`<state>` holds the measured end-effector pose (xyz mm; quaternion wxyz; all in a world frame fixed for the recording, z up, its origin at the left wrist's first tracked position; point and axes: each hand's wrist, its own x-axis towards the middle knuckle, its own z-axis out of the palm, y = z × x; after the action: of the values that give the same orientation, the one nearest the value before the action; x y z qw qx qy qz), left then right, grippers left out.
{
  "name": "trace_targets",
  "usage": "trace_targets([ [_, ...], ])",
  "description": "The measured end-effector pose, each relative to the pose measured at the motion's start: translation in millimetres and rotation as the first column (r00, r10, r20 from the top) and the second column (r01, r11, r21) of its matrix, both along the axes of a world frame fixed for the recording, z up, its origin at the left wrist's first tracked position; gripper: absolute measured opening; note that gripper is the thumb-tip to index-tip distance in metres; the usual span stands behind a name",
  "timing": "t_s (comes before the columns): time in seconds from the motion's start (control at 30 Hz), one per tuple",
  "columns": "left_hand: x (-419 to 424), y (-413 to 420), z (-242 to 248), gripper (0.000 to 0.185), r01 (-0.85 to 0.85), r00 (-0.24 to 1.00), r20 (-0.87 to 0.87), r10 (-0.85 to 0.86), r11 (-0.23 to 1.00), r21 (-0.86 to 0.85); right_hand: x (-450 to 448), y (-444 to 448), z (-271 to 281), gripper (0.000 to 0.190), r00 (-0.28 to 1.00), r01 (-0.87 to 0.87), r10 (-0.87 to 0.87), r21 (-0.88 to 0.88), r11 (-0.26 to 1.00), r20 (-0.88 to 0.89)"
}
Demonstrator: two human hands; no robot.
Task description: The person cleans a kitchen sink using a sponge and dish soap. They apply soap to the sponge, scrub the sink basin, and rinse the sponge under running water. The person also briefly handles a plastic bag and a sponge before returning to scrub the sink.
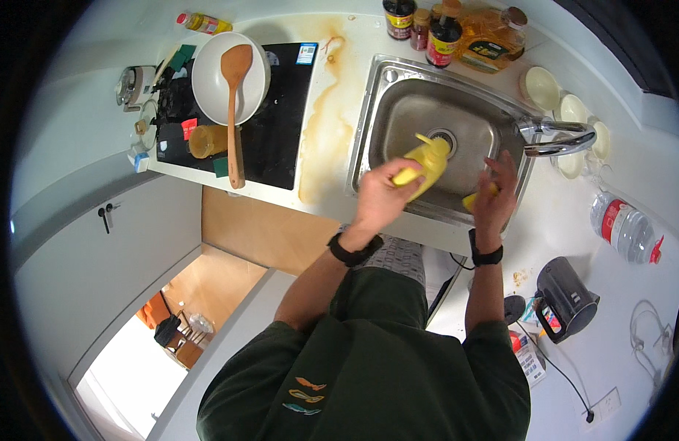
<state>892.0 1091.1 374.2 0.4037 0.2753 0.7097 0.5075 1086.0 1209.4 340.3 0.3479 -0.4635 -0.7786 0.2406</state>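
Note:
My left hand (388,193) grips a yellow plastic squeeze bottle (434,162) and holds it tilted over the stainless steel sink (414,105), its top end near the drain. Over the sink's right side is my right hand (496,190), fingers raised and somewhat blurred. A smaller yellow thing (470,202) shows beside its palm; the hand partly hides it, and I cannot tell whether the fingers hold it. The chrome faucet (562,144) stands at the sink's right edge.
Left of the sink, a white bowl (212,82) with a wooden spatula (233,110) across it sits on a black cooktop (284,121). Sauce bottles (444,38) and an oil jug (488,41) line the back. Small bowls (539,88), a water bottle (626,226) and an electric kettle (568,297) are at right.

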Motion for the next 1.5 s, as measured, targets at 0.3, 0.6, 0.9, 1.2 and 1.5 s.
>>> trace_targets([
  [0.3,-126.1,40.9,62.0,0.020,-0.064,0.945,-0.309,0.106,0.988,0.143,70.7,73.8,-19.8,0.036,0.826,0.278,-0.257,0.034,0.960,0.501],
  [0.6,-253.5,115.2,53.2,0.027,-0.089,0.783,-0.602,0.156,0.986,0.140,56.0,84.5,-52.2,0.023,0.740,0.282,-0.257,0.059,0.957,0.621],
  [0.9,-335.1,160.8,-21.1,0.027,-0.166,0.791,-0.567,0.228,0.973,0.159,59.9,69.4,-57.1,0.024,0.920,0.186,-0.112,-0.168,0.968,0.375],
  [1.2,-366.7,148.0,-46.2,0.030,-0.046,0.735,-0.649,0.197,0.969,0.243,68.3,11.7,-103.6,0.025,0.983,0.122,-0.014,-0.600,0.791,0.181],
  [1.5,-397.4,160.9,-49.1,0.049,-0.087,0.720,-0.691,0.065,0.996,0.004,54.4,2.9,-157.5,0.026,0.962,-0.038,-0.210,-0.850,0.525,-0.173],
])
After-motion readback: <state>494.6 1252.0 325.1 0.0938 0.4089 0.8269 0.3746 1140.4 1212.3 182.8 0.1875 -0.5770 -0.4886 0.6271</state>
